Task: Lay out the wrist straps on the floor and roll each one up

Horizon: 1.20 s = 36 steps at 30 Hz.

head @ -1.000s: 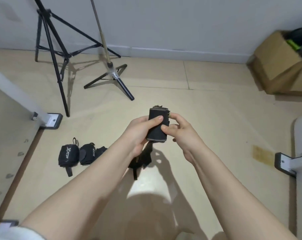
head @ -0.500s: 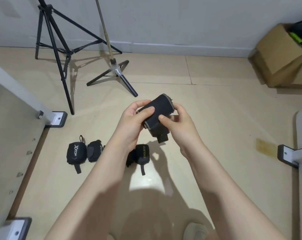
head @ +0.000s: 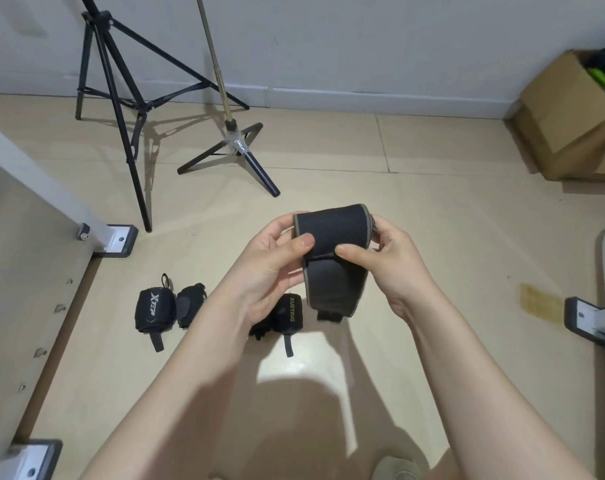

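A black wrist strap with grey edging (head: 334,251) is held in the air above the floor, its upper part rolled and its free end hanging down. My left hand (head: 271,268) grips its left side, thumb on the front. My right hand (head: 386,263) pinches its right side. On the floor below lie rolled black straps: one marked XTEP (head: 154,310), a second roll (head: 191,304) touching it, and one marked XUEYING (head: 289,313) with another dark roll (head: 259,330) beside it, partly hidden by my left forearm.
A black tripod (head: 121,98) and a brass-poled stand (head: 231,140) stand at the back by the wall. A cardboard box (head: 568,116) sits at the far right. White frame feet (head: 115,239) (head: 585,317) flank the floor area.
The strap has turned from upright to lying across between my hands, and a length of it now hangs loose below. The view has shifted, bringing the XUEYING roll into sight.
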Each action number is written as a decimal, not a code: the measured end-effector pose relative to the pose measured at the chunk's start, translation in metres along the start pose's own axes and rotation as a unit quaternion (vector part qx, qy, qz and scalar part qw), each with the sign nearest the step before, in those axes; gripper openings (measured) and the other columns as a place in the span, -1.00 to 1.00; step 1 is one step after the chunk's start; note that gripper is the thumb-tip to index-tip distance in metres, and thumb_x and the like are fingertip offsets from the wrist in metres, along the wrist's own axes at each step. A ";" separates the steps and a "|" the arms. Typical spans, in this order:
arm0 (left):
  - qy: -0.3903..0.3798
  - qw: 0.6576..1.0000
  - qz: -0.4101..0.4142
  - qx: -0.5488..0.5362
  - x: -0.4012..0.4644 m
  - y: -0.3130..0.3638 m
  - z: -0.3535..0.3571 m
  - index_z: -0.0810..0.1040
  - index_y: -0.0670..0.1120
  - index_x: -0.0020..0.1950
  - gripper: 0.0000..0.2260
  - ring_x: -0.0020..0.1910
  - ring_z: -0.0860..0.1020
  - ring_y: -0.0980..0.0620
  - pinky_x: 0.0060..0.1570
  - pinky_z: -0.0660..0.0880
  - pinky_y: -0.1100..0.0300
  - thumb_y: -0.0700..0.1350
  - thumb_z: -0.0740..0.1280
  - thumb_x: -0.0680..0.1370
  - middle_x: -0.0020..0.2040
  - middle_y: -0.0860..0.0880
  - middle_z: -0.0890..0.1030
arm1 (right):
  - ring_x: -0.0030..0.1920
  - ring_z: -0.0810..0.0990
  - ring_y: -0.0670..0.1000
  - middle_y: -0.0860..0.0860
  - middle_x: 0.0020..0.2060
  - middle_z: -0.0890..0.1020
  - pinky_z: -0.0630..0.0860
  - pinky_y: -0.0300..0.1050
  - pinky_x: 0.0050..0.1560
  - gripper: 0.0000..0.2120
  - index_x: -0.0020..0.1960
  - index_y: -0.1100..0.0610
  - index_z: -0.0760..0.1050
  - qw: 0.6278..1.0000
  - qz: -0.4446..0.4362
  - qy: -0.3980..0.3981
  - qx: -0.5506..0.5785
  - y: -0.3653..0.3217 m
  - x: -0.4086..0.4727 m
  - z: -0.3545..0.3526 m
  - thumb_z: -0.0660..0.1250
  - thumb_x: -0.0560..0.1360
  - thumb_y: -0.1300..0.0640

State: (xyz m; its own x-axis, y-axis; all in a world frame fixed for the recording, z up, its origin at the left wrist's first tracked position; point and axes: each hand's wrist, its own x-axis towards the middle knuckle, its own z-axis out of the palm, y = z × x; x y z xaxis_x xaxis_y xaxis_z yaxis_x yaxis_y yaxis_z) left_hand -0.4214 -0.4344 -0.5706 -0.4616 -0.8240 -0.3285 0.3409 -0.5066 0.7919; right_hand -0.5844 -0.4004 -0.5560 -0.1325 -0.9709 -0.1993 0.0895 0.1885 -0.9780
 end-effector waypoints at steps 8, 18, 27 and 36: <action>0.048 0.999 -0.017 -0.006 -0.002 -0.001 0.006 0.53 -0.09 0.16 -0.62 -0.10 0.63 -0.19 0.03 0.59 -0.01 -0.01 0.36 0.38 -0.07 -0.05 0.65 | -0.22 0.61 -0.17 -0.03 -0.12 0.62 0.53 -0.30 -0.24 -0.62 0.04 0.10 0.57 0.999 -0.024 0.018 -0.026 0.000 0.001 -0.008 0.38 0.36 0.50; 0.079 0.983 0.099 0.134 0.002 0.003 -0.002 0.53 -0.01 0.03 -0.63 -0.11 0.60 0.06 -0.10 0.56 0.24 -0.47 0.33 0.44 0.15 -0.03 0.53 | -0.21 0.64 -0.11 0.02 0.09 0.54 0.58 -0.19 -0.14 -0.63 0.16 -0.04 0.50 0.996 0.067 -0.059 0.004 -0.001 0.005 -0.016 0.37 0.46 0.31; 0.029 0.960 0.145 0.238 0.000 0.003 -0.012 0.49 0.01 0.08 -0.58 -0.11 0.58 0.16 -0.07 0.50 0.32 -0.49 0.31 0.45 0.04 0.13 0.58 | -0.27 0.65 -0.03 0.03 -0.20 0.65 0.58 -0.16 -0.21 -0.73 0.20 0.21 0.44 0.989 0.121 -0.033 0.082 0.007 0.010 -0.009 0.32 0.51 0.28; -0.003 0.979 0.072 0.192 0.002 0.002 -0.011 0.39 -0.02 0.31 -0.55 -0.15 0.63 0.18 -0.03 0.56 0.20 -0.36 0.33 0.49 0.16 0.04 0.56 | -0.19 0.60 -0.03 -0.02 -0.06 0.57 0.59 -0.10 -0.21 -0.69 0.01 0.09 0.45 0.997 0.057 -0.011 0.054 0.005 0.008 -0.001 0.35 0.42 0.44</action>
State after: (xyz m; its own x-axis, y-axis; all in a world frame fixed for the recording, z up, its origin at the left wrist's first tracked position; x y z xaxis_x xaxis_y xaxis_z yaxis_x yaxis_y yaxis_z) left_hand -0.4130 -0.4400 -0.5749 -0.4357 -0.8783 -0.1968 0.0712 -0.2516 0.9652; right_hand -0.5855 -0.4067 -0.5622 -0.0941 -0.9473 -0.3061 0.2080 0.2820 -0.9366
